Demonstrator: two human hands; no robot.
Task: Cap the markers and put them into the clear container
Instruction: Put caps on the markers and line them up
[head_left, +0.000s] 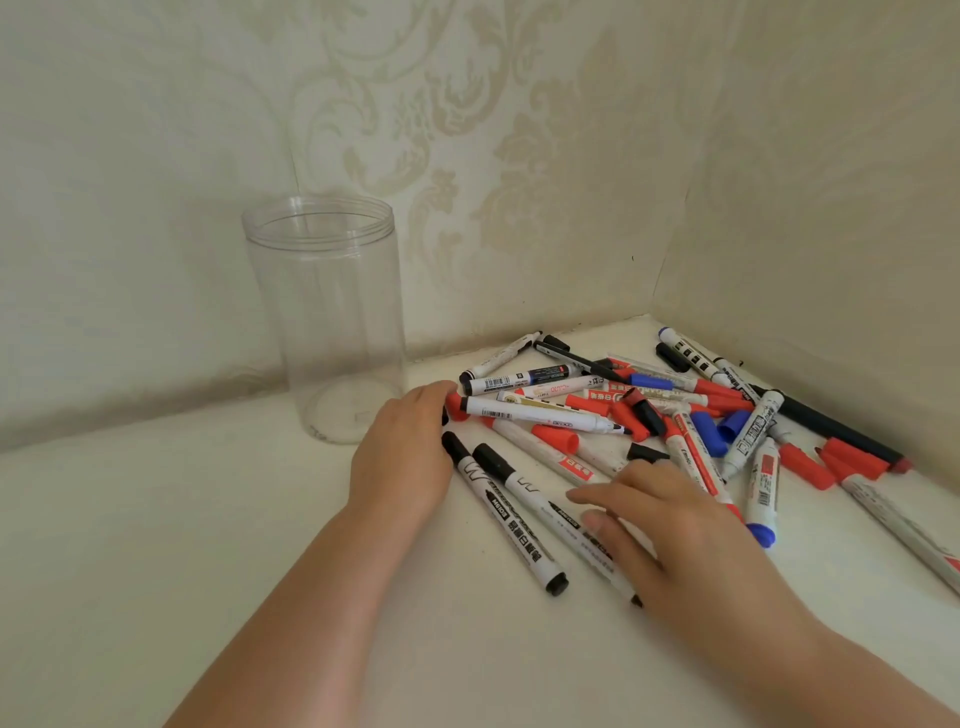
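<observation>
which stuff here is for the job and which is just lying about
For the job: markers, loose caps, clear container, left hand, right hand.
Lying about: nothing; only the white surface and patterned wall.

1. One clear container (332, 317), upright on the desk (156, 519).
2. Roughly twenty markers (545, 413), heaped toward the desk's far right corner; exact number unclear.
3. Several loose caps (556, 436): red, blue, black.
4. Two hands: left hand (402, 457), right hand (675, 530).

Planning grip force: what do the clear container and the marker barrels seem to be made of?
Clear container: likely thin clear plastic, glossy; ridged rim, wallpaper shows through it. Black-capped marker: barrel looks like smooth white plastic with printed labels, cap moulded black plastic. Neither is certain by sight alone.
</observation>
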